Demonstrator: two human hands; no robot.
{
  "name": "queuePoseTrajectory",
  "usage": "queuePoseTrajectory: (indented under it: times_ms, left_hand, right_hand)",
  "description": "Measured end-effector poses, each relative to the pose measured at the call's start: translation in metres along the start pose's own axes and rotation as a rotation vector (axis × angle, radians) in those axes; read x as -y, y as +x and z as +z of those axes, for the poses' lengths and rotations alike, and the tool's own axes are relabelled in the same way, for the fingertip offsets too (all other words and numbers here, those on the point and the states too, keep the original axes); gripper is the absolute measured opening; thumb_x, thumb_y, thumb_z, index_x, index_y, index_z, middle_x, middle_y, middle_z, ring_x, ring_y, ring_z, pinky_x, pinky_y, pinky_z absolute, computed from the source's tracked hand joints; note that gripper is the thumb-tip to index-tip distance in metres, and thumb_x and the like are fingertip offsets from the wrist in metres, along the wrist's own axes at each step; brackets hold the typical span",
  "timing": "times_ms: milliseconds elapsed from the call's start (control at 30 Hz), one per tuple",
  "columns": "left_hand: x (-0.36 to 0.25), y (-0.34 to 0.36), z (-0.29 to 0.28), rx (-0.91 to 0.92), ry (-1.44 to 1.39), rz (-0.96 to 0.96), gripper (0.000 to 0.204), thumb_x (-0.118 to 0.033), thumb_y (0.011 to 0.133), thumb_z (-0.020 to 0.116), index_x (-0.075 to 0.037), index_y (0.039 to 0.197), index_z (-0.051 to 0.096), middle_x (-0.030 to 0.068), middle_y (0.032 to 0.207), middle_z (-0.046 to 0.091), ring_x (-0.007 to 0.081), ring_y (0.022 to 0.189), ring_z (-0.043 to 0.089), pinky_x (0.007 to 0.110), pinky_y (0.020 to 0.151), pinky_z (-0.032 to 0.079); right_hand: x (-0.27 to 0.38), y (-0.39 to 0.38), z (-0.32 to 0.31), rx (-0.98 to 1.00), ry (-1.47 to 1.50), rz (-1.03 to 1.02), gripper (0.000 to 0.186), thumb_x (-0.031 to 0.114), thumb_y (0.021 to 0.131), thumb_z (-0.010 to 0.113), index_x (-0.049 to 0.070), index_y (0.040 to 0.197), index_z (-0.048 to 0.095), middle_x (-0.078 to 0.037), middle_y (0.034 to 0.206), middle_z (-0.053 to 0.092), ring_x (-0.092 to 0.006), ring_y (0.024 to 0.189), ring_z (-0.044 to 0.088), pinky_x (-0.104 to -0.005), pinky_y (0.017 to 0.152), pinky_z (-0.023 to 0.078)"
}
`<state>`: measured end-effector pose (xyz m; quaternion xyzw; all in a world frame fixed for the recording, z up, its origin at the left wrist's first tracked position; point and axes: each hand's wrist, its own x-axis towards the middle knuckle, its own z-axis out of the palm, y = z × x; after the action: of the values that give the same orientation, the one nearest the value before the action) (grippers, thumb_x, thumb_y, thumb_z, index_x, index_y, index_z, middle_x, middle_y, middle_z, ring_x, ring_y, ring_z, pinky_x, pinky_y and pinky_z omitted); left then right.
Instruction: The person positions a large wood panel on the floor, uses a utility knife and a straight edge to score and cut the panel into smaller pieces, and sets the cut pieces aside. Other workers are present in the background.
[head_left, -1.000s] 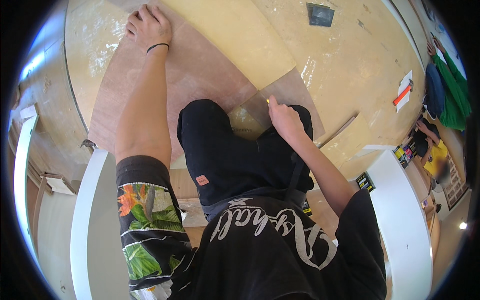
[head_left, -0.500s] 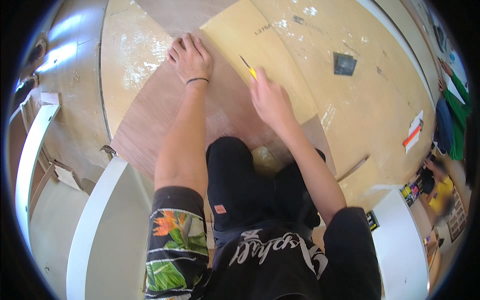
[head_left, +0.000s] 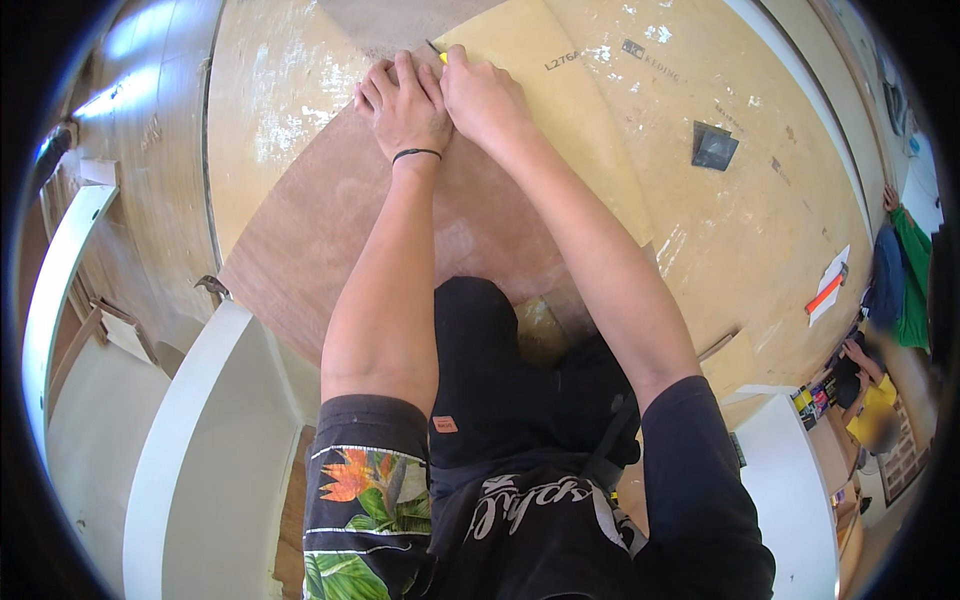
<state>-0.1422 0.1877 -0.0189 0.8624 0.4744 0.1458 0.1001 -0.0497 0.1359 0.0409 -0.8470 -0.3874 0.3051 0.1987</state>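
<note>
My left hand (head_left: 408,115), a dark band at its wrist, presses flat near the far end of a thin reddish-brown wood sheet (head_left: 330,220). Its fingers are slightly spread. Right beside it, my right hand (head_left: 488,103) is closed around a yellow utility knife (head_left: 444,58). The knife's dark blade points up and left, just past the fingertips of my left hand, by the boundary of the brown sheet. Whether the blade touches the sheet, I cannot tell. A tan sheet (head_left: 580,140) lies along the right side of the brown one, partly under my right forearm.
On the large worn yellowish board (head_left: 690,240) lie dark square pieces (head_left: 714,146) and an orange-handled tool (head_left: 825,293) on white paper. White panels (head_left: 190,430) stand at the lower left, near a hammer-like metal head (head_left: 211,286). People in green (head_left: 910,285) and yellow (head_left: 875,405) are far right.
My right hand has moved up and left with the knife, from over the tan sheet to beside my left hand. My left hand stays on the brown sheet; the view has shifted slightly.
</note>
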Motion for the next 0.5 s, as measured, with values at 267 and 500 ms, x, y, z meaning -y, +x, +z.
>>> queuePoseTrajectory:
  times_ms: [267, 500]
  left_hand:
    - [0.003, -0.001, 0.003, -0.017, 0.017, 0.024, 0.035, -0.033, 0.097, 0.046, -0.011, 0.122, 0.056, 0.0177, 0.123, 0.05, 0.0337, 0.122, 0.044, 0.054, 0.11, 0.025]
    - [0.005, -0.001, 0.007, -0.069, 0.015, 0.053, 0.034, -0.032, 0.095, 0.049, -0.01, 0.118, 0.059, 0.0185, 0.121, 0.051, 0.034, 0.121, 0.045, 0.054, 0.109, 0.025]
  right_hand:
    - [0.006, 0.013, -0.003, 0.067, -0.007, 0.043, 0.044, 0.039, 0.098, 0.05, -0.004, 0.105, 0.058, -0.024, 0.093, 0.07, -0.0386, 0.09, 0.069, -0.0469, 0.078, 0.056]
    - [-0.003, -0.013, -0.006, 0.187, -0.033, 0.133, 0.034, 0.027, 0.099, 0.047, -0.003, 0.113, 0.056, -0.028, 0.099, 0.068, -0.0427, 0.095, 0.067, -0.0499, 0.083, 0.054]
